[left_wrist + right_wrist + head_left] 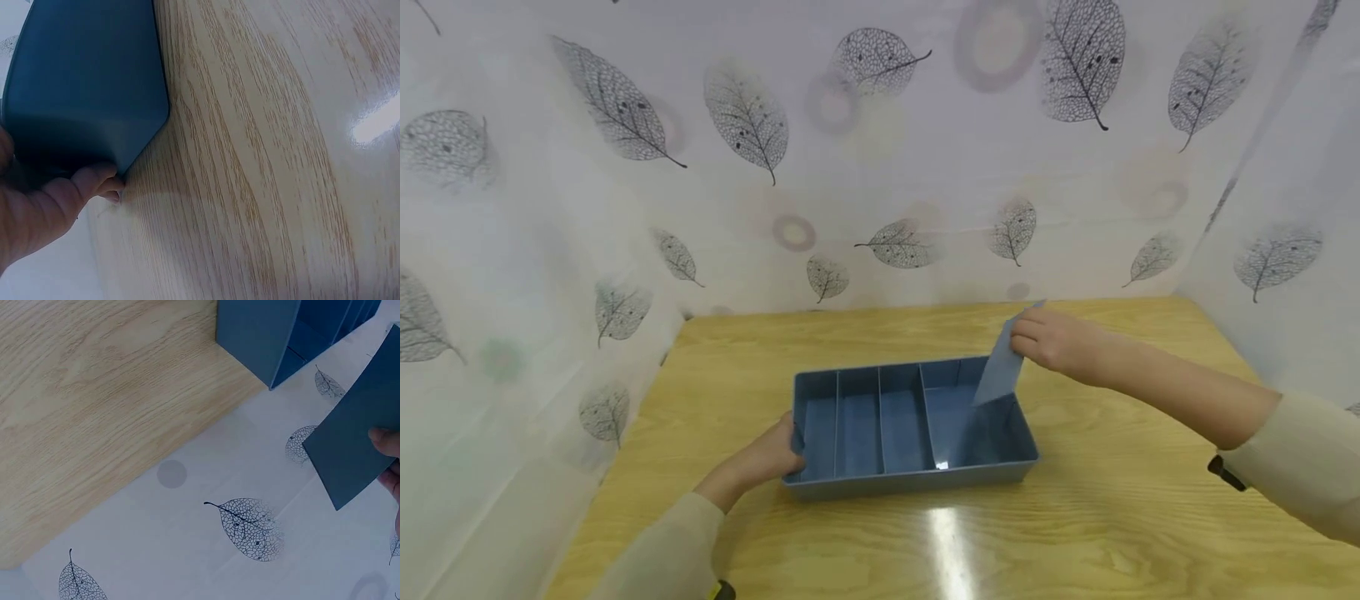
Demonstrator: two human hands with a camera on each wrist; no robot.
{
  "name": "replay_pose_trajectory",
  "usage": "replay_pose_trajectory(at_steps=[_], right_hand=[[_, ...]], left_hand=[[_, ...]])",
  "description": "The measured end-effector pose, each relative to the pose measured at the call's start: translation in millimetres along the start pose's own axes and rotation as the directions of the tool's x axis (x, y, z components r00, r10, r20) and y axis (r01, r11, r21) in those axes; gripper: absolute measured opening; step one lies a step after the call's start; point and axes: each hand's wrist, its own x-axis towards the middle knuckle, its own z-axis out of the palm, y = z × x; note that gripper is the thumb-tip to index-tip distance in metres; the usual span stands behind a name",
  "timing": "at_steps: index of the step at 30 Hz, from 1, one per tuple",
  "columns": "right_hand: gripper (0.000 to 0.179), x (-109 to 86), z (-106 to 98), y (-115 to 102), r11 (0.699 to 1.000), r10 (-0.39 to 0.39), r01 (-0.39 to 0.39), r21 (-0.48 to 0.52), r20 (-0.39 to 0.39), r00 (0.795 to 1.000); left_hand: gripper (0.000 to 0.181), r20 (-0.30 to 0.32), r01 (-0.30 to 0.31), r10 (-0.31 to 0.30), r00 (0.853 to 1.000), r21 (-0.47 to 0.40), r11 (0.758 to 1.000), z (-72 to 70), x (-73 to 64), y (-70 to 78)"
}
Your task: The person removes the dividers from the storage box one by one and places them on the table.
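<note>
A blue plastic organizer box [917, 482] lies on the wooden table, split by upright dividers into several compartments, the rightmost one widest. At its left end my left hand [772, 452] grips the wall, thumb over the rim; in the left wrist view the fingers of the left hand [56, 200] curl under the box's end. My right hand [1060, 340] pinches a flat blue divider panel [1002, 367] by its upper part, above the box's right end. The panel stands tilted, its lower end over the wide compartment. In the right wrist view, the thumb presses on the panel [356, 437].
The wooden table [1120, 500] extends around the box, with a bright light reflection in front. A pale wall covering [880, 167] with leaf prints rises behind the table and along both sides.
</note>
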Motion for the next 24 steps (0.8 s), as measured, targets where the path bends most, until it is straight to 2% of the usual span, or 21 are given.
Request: replay_pose_trajectory(at_steps=[6, 12, 24], right_hand=[[0.025, -7.7, -5, 0, 0.978, 0.184, -0.186, -0.097, -0.033, 0.982], [0.018, -19.7, -2, 3, 0.944, 0.294, -0.301, -0.133, -0.067, 0.953], [0.014, -48.3, 18, 17, 0.837, 0.499, -0.509, -0.199, -0.100, 0.861]], left_hand=[[0.086, -0.011, -0.006, 0.006, 1.000, -0.001, 1.000, 0.9, 0.7, -2.5], [0.086, 0.000, 0.005, -0.005, 1.000, 0.013, 1.000, 1.3, 0.5, -2.6], [0.086, 0.025, 0.023, -0.023, 0.999, 0.010, 1.000, 0.6, 1.1, -1.7]])
